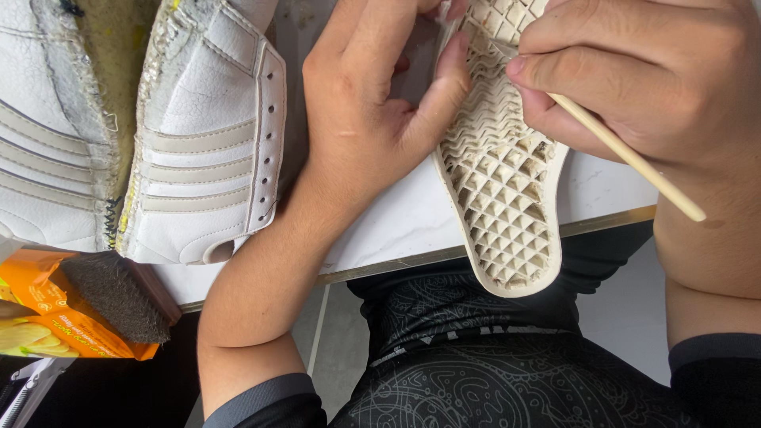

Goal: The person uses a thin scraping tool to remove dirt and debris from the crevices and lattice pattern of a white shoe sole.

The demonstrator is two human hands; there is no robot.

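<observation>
Picking grit from the shoe sole [501,174] with a thin wooden stick [626,154], right hand [634,71] pinched shut around it, left hand [372,103] clamping the sole's edge. Below the grip, tread looks cleared near the heel, judging by colour; dirt remains toward the stick's tip.

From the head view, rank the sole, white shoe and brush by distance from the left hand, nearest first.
1. Sole: touching the left hand, just to its right.
2. White shoe: close on its left.
3. Brush: farthest, lower left on the orange pack.
</observation>
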